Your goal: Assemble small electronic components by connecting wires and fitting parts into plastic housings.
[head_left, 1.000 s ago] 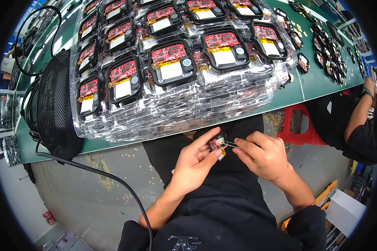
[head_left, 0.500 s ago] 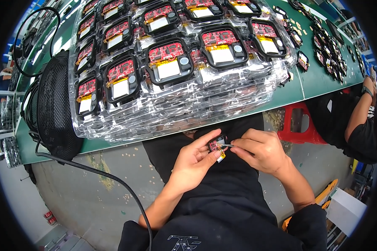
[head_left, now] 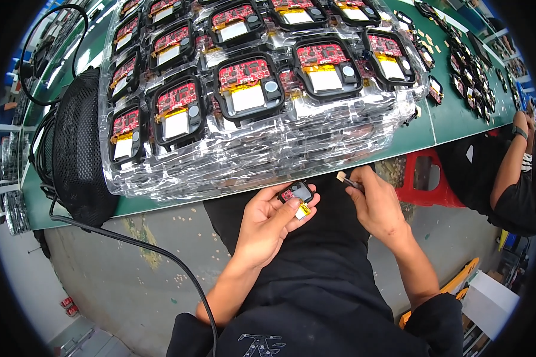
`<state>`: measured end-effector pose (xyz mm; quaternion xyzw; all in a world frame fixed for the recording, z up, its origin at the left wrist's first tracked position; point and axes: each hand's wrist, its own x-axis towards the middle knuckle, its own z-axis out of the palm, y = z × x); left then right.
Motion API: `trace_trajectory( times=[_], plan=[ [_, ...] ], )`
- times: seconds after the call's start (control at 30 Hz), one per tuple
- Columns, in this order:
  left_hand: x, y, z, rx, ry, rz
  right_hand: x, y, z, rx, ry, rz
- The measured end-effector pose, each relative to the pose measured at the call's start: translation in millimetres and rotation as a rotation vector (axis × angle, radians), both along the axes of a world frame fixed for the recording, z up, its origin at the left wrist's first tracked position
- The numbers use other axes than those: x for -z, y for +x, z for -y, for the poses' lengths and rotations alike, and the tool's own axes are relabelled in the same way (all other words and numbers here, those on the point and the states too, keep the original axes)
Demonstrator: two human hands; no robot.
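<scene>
My left hand (head_left: 261,231) holds a small black device housing (head_left: 304,190) above my lap, fingers beneath it and thumb across its near side. Inside the housing shows a red circuit board (head_left: 287,195). A white battery with yellow tape (head_left: 302,212) hangs out past my thumb, toward me. To the right and apart from the housing, my right hand (head_left: 380,207) pinches thin metal tweezers (head_left: 352,183). At the tweezers' tip is a small square tan piece (head_left: 340,176), just off the table edge.
Stacked clear plastic trays (head_left: 250,157) with several similar devices fill the green table (head_left: 411,135) ahead. A black mesh bag (head_left: 84,154) stands left, with a black cable (head_left: 143,243) trailing past my left arm. Right are loose devices (head_left: 467,77), a red stool (head_left: 412,178) and another person's arm (head_left: 511,160).
My right hand and tweezers have moved away from the housing, up and right, now with the tan piece at the tip. My left hand has tilted the housing and shifted slightly left.
</scene>
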<state>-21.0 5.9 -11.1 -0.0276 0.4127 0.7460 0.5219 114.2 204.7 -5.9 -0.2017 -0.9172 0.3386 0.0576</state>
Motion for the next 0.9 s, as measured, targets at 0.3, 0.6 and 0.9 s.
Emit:
trace_trajectory(
  times=[0.3,0.6,0.9],
  plan=[
    [3.3,6.8,-4.3,-0.044,-0.038,-0.008,15.1,-6.4,20.4,0.234,-0.556,-0.021],
    [20.4,18.9,-8.4,-0.119,-0.084,-0.323,9.1,-7.4,59.6,0.271,-1.711,0.056],
    [17.8,23.6,-7.1,-0.043,-0.222,-0.538,7.4,-10.4,68.4,0.433,-1.258,-0.218]
  ],
)
